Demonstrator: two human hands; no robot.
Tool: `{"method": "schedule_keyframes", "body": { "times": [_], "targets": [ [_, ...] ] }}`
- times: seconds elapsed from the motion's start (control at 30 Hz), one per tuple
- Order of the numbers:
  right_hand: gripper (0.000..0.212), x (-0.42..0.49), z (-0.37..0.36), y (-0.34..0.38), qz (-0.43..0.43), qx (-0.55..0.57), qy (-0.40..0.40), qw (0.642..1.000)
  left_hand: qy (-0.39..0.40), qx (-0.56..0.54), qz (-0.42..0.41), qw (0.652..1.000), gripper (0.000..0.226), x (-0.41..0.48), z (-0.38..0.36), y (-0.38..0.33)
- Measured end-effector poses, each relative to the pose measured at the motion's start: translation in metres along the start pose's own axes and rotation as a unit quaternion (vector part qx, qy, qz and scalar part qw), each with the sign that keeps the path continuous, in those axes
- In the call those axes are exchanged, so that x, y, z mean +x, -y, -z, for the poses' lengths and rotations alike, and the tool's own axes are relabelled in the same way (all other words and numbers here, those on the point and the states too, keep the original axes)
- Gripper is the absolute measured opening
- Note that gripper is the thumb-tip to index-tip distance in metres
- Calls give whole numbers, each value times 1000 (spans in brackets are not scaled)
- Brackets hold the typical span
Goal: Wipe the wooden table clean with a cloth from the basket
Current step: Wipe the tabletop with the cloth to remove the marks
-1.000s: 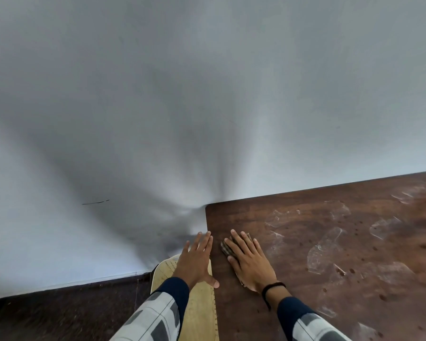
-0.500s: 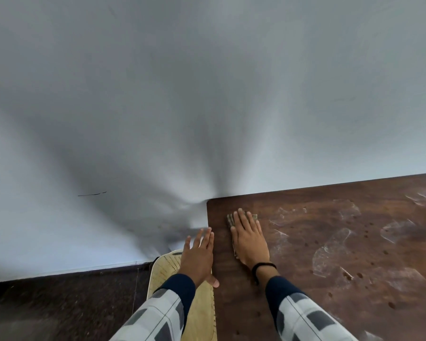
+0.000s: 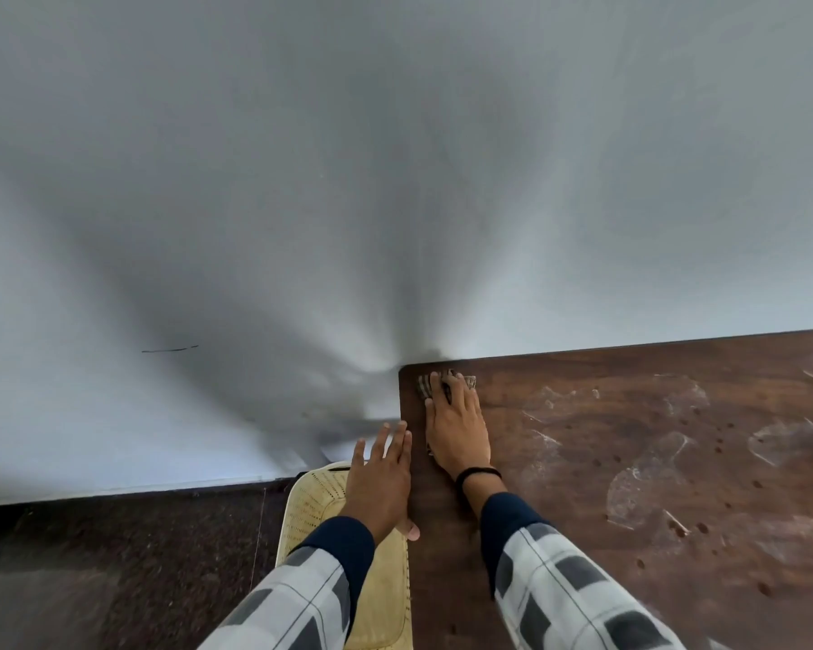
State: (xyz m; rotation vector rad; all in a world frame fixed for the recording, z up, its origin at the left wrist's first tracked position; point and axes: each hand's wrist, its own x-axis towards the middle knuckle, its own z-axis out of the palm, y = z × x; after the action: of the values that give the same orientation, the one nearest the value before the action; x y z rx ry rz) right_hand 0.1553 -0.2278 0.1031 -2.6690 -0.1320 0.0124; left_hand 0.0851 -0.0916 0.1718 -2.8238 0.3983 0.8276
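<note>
The cloth [image 3: 423, 386], checked and crumpled, is seen at the far left corner of the wooden counter [image 3: 583, 579], close to the wall [image 3: 395, 180]. It is pressed flat against the wood by the right hand [image 3: 458, 429], whose fingers are laid out straight over it, so nothing is clenched; only the cloth's edges show past the fingertips. A black band [image 3: 477, 472] is worn on that wrist. The left hand [image 3: 381, 480] is held flat and released, fingers straight, just beside the counter's left edge, with the thumb lying against that edge. Beneath it a pale yellow perforated object [image 3: 315, 504] is seen; whether it is a basket or a seat cannot be told. Whitish smears [image 3: 639, 490] and small dark spots are spread over the counter to the right. A dark floor [image 3: 113, 555] is seen at lower left.
</note>
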Motion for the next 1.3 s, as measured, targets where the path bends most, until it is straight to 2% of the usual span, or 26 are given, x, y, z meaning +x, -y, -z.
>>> {"method": "schedule_keyframes", "body": {
  "times": [0.13,0.2,0.4,0.57,0.77,1.0,1.17,1.3],
  "targets": [
    [52,-39,3,-7,96,-8,6,995,3,0,5,1000,141,2,1,-1],
    [51,-31,5,-13,120,-14,6,993,6,0,6,1000,141,2,1,-1],
    [51,22,-4,2,68,6,14,998,11,5,13,1000,141,1,2,-3],
    [48,-17,-2,-5,112,3,-4,994,11,-6,12,1000,142,2,0,-1],
    [44,34,-2,11,105,18,13,994,14,3,10,1000,141,2,0,0],
    [45,-3,2,0,118,19,-11,993,14,-2,10,1000,140,2,0,0],
    [47,21,-3,5,40,29,-1,999,9,-4,9,1000,141,0,2,0],
    [49,-23,4,-8,99,3,10,995,14,-8,13,1000,140,0,0,1]
  ]
}}
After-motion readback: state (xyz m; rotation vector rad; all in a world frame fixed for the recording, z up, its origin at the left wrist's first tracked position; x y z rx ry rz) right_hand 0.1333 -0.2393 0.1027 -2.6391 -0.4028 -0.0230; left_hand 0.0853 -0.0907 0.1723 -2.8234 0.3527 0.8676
